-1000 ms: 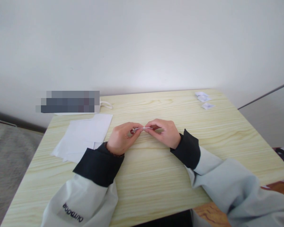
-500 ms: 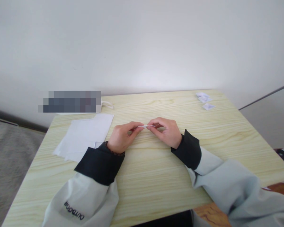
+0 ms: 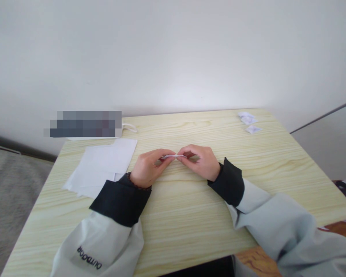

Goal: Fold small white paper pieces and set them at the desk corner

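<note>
Both hands meet over the middle of a pale wooden table. My left hand and my right hand each pinch one end of a small folded piece of white paper, held flat just above the tabletop. The fingers of both hands are curled and pressed onto the paper. Both wrists rest near the table, in dark cuffs and light grey sleeves.
A loose stack of white paper sheets lies at the left of the table. Three small folded white paper pieces sit at the far right corner. A white cord loop lies at the far left edge. A white wall stands behind.
Both hands lifted the paper slightly half a second ago and have come back down to about where they were. The grip is unchanged.
</note>
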A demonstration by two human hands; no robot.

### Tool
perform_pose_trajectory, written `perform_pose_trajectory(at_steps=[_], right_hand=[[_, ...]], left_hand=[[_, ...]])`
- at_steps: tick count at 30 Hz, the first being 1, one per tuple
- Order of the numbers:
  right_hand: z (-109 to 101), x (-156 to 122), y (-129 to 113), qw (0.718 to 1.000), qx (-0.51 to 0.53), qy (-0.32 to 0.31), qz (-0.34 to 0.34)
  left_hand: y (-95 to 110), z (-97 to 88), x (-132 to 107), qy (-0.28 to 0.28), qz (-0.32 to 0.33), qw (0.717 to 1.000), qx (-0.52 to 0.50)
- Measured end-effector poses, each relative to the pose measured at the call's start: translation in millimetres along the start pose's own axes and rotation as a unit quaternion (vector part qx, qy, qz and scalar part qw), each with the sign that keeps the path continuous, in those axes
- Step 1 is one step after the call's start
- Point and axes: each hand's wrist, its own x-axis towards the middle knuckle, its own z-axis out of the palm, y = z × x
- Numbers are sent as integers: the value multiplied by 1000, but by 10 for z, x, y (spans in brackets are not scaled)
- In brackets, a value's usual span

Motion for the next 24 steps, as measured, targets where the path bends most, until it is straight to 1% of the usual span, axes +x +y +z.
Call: perform_pose_trajectory(at_steps=[8, 13, 18, 24], right_hand=[[7, -9, -9, 1000, 7, 10, -4], [-11, 1, -33, 1000, 3, -3, -7], [-17, 5, -38, 1000, 6, -4, -16], [-12, -6, -37, 1000, 3, -5, -14]], left_hand=[[-3, 1, -3, 5, 6, 1000, 0], [-24, 4, -12, 0, 13, 1000, -6], [-14, -6, -16, -2, 5, 1000, -14], [21, -15, -8, -4, -1, 1000, 1]])
